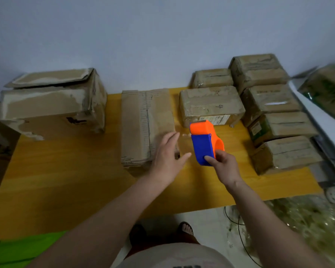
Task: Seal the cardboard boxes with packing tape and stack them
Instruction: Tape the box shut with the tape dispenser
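Boxes crowd our yellow table (66, 171): the big battered box (52, 105) at far left with its top flaps loose, the flat middle box (145, 124) in front of us, and a cluster of taped boxes (269, 105) stacked along the right. Smaller than any of these is the tape dispenser (205, 142), blue and orange, held off the table just right of the middle box. Our right hand (223, 165) is clamped on its blue body, thumb across the side. Our left hand (168, 155) is spread open, fingers straight, lying over the middle box's near right corner — whether it presses down we cannot tell.

What could go wrong from here, as we judge it: the middle box looks light and worn, so a pull of tape could drag it sideways unless the left hand pins it; the tape could also land off the centre seam — the dispenser sits beside the box, not over it.
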The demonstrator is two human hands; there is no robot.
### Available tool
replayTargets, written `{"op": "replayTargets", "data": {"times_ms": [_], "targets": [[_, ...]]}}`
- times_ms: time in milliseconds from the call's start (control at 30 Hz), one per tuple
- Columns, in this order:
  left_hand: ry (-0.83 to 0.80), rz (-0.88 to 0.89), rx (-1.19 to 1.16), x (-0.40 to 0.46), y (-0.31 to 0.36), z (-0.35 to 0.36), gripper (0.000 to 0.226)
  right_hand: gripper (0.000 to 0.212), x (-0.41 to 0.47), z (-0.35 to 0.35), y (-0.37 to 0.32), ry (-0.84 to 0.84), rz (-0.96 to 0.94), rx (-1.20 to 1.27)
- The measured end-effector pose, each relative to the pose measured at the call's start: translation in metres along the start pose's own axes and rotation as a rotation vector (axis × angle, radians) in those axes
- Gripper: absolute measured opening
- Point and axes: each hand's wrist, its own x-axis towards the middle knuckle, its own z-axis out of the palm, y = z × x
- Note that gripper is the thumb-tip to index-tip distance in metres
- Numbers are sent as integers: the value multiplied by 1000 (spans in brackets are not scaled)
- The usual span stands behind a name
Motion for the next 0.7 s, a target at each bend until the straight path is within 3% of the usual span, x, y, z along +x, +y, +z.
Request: {"op": "replayTargets", "data": {"times_ms": [133, 333, 433, 567, 700], "targets": [[23, -231, -492, 7, 25, 3, 51, 15, -16, -1, -39, -55, -189, 32], [22, -187, -575, 6, 27, -31, 27, 36, -28, 1, -77, -214, -248, 38], [2, -208, -664, 4, 22, -46, 24, 36, -29, 6, -82, -245, -297, -19], [199, -193, -505, 18, 11, -76, 37, 34, -30, 12, -91, -328, -360, -150], [-33, -93, -681, 24, 10, -119, 38, 39, -32, 14, -103, -441, -397, -206]]}}
